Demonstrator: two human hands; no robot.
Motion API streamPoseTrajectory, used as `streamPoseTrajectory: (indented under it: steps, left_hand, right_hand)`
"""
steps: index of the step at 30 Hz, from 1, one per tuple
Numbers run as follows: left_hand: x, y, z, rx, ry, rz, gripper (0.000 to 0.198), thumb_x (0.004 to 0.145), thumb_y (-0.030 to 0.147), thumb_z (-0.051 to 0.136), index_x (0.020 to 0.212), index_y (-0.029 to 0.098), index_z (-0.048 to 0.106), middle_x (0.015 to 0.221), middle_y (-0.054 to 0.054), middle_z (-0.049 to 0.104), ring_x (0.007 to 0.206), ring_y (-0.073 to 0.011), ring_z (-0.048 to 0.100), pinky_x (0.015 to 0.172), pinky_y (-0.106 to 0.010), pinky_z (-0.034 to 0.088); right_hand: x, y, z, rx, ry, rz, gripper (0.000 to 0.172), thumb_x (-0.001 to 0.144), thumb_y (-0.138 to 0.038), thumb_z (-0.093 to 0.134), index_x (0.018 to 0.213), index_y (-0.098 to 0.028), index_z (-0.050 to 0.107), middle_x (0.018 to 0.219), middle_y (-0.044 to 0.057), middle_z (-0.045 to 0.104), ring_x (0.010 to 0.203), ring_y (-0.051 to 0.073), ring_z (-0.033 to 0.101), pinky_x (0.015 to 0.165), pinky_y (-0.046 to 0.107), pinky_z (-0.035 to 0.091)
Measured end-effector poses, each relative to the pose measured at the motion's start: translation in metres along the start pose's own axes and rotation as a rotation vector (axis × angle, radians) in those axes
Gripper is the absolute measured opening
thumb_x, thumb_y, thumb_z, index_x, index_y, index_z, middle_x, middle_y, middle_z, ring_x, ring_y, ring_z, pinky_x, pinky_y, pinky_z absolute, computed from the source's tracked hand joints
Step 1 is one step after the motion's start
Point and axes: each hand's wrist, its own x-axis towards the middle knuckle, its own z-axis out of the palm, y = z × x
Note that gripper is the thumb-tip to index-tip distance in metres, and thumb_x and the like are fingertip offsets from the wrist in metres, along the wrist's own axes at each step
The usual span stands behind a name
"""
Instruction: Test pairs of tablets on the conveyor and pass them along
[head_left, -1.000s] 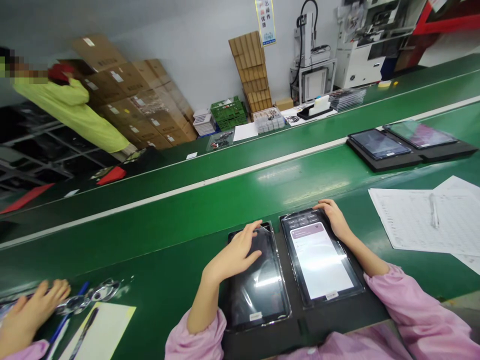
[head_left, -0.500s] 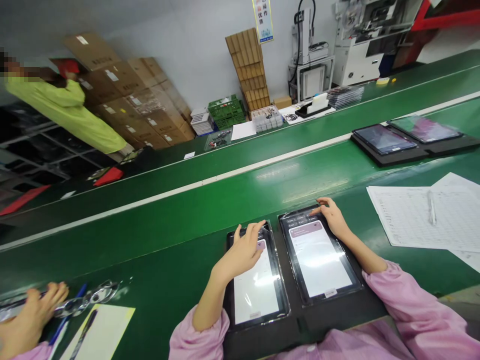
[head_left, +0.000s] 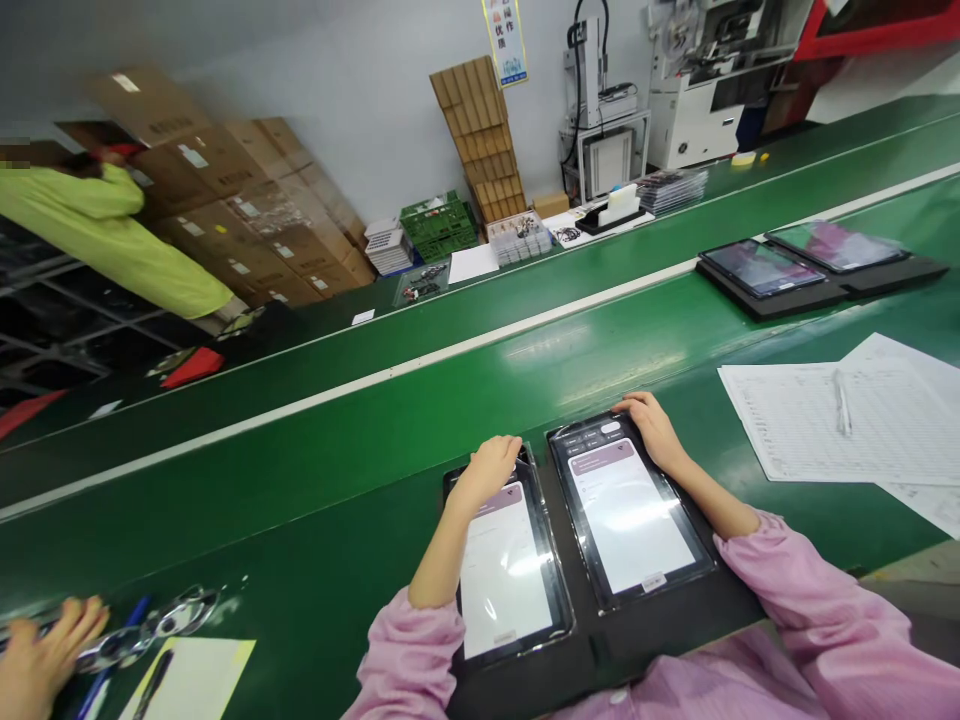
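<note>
Two tablets in clear film lie side by side on a black foam tray (head_left: 517, 690), both with lit, mostly white screens. On the upper part of the left tablet (head_left: 506, 580) rests my left hand (head_left: 491, 472), palm down, its fingers reaching the top edge and its thumb hidden. My right hand (head_left: 654, 432) lies at the upper right corner of the right tablet (head_left: 634, 525), fingers stretched along the top edge. A small bright button shows beside those fingertips. Neither tablet is lifted.
Another person's hand (head_left: 56, 650) is at the lower left, near pens, clear film and a yellow-edged paper (head_left: 206, 670). To the right lie printed sheets (head_left: 795, 410) with a pen. Farther back sits a second black tray (head_left: 772, 310) with two tablets. A person in yellow (head_left: 112, 230) stands far left.
My left fingers were spread above the left screen and now come together at its top edge. My right fingers have moved off the button to the top edge; the button has turned bright.
</note>
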Motion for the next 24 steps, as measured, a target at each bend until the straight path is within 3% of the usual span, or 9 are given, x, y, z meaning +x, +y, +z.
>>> streamPoseTrajectory:
  steps: [3,8,11,14,16,19,22,24]
  left_hand:
    - [0.001,0.000,-0.002,-0.019,0.004,-0.009,0.049,0.099,0.040,0.022,0.088,0.017,0.064,0.101,-0.016,0.068,0.104,-0.0314,0.063,0.097,-0.046,0.049]
    - [-0.008,-0.009,-0.021,-0.098,0.021,0.007,0.056,0.097,0.047,0.017,0.100,0.017,0.064,0.113,-0.013,0.068,0.111,-0.0282,0.061,0.103,-0.042,0.047]
    - [-0.010,-0.013,-0.027,-0.163,0.007,-0.022,0.061,0.097,0.052,0.017,0.102,0.017,0.066,0.114,-0.013,0.068,0.112,-0.0298,0.061,0.105,-0.045,0.046]
    - [-0.010,-0.007,-0.020,-0.116,-0.033,-0.043,0.062,0.098,0.050,0.016,0.110,0.014,0.066,0.121,-0.016,0.064,0.118,-0.0321,0.058,0.109,-0.052,0.042]
    - [-0.012,0.001,-0.011,-0.050,-0.045,0.000,0.059,0.099,0.046,0.018,0.125,0.013,0.060,0.133,-0.017,0.058,0.127,-0.0327,0.053,0.116,-0.060,0.030]
    - [-0.016,0.013,0.004,0.017,-0.057,0.101,0.055,0.102,0.041,0.019,0.144,0.017,0.046,0.146,-0.014,0.048,0.137,-0.0310,0.044,0.118,-0.070,0.003]
    - [-0.019,0.018,0.013,0.062,-0.105,0.167,0.053,0.104,0.037,0.018,0.148,0.020,0.043,0.150,-0.013,0.046,0.142,-0.0302,0.038,0.113,-0.071,-0.012]
    - [-0.019,0.016,0.016,0.099,-0.099,0.210,0.051,0.105,0.036,0.021,0.148,0.022,0.045,0.150,-0.013,0.046,0.143,-0.0310,0.036,0.110,-0.070,-0.018]
  right_hand:
    - [0.001,0.000,0.000,0.063,0.007,0.025,0.068,0.096,-0.078,0.033,0.096,-0.024,0.075,0.107,0.009,0.060,0.111,0.030,0.054,0.106,0.044,0.041]
    - [0.003,0.014,0.005,0.124,0.020,0.099,0.066,0.098,-0.073,0.028,0.109,-0.023,0.069,0.114,0.010,0.063,0.110,0.028,0.057,0.105,0.046,0.043]
    - [0.006,0.023,0.007,0.149,-0.003,0.138,0.064,0.099,-0.071,0.028,0.111,-0.022,0.068,0.116,0.011,0.064,0.111,0.028,0.057,0.105,0.047,0.043]
    - [0.008,0.025,0.008,0.151,-0.028,0.152,0.059,0.098,-0.069,0.035,0.106,-0.022,0.068,0.113,0.010,0.064,0.113,0.029,0.055,0.108,0.047,0.040]
    - [0.010,0.024,0.008,0.150,-0.046,0.162,0.052,0.097,-0.068,0.041,0.097,-0.023,0.068,0.105,0.009,0.064,0.111,0.029,0.055,0.108,0.048,0.038]
    - [0.016,0.023,0.010,0.168,-0.082,0.192,0.048,0.094,-0.067,0.051,0.078,-0.024,0.064,0.088,0.007,0.061,0.101,0.029,0.055,0.108,0.049,0.037]
    - [0.023,0.021,0.012,0.235,-0.128,0.235,0.054,0.090,-0.074,0.054,0.070,-0.024,0.059,0.081,0.006,0.059,0.094,0.029,0.055,0.104,0.049,0.040]
    - [0.027,0.018,0.012,0.316,-0.183,0.271,0.064,0.089,-0.082,0.045,0.073,-0.022,0.060,0.079,0.007,0.060,0.086,0.029,0.058,0.093,0.048,0.048]
